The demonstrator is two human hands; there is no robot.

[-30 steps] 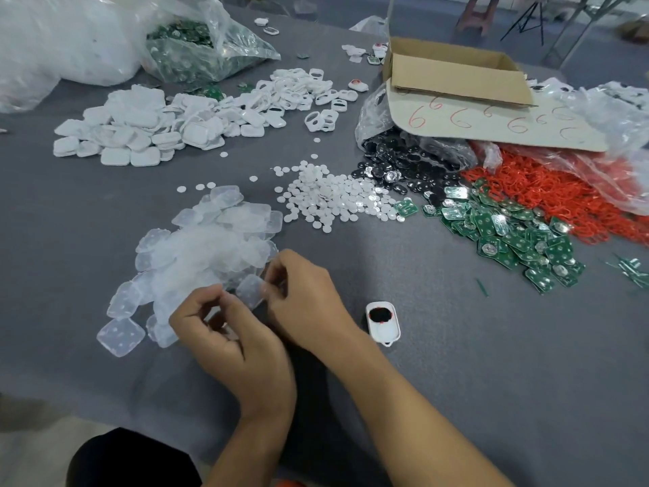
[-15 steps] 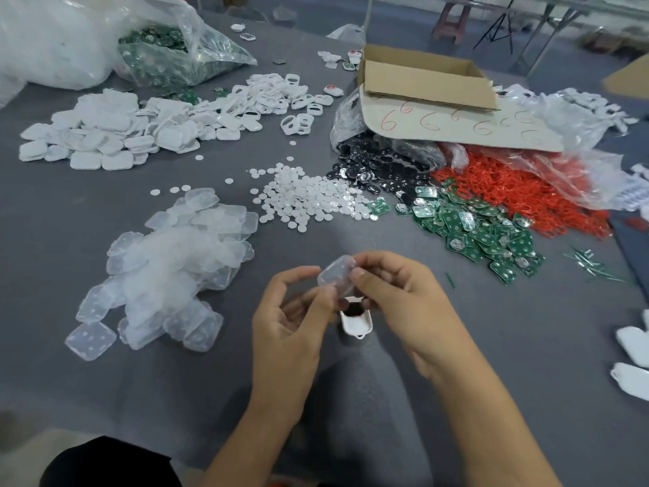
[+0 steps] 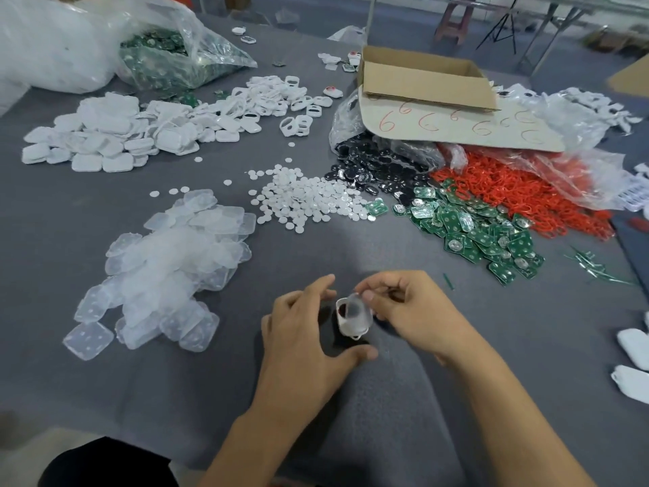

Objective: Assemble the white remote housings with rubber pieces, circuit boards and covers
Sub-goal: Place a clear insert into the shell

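Note:
A white remote housing (image 3: 346, 328) lies on the grey table (image 3: 491, 346) between my hands, with a dark piece showing in its opening. My left hand (image 3: 302, 339) curls around it, thumb at its near end and fingers at its far left corner. The fingertips of my right hand (image 3: 414, 311) pinch a clear rubber piece (image 3: 359, 308), which rests tilted over the housing's top. Green circuit boards (image 3: 470, 230) are heaped at right of centre. White covers (image 3: 105, 138) are piled at far left.
A heap of clear rubber pieces (image 3: 175, 268) lies left of my hands. Behind are white discs (image 3: 309, 202), black pieces (image 3: 372, 170), red rings (image 3: 519, 191), empty white housings (image 3: 274, 100), a cardboard box (image 3: 421, 79) and plastic bags (image 3: 168, 54). White parts (image 3: 632, 342) sit at the right edge.
My hands carried the clear rubber piece from the heap to the housing and lowered it onto it. My left hand has let go of the piece and moved around the housing.

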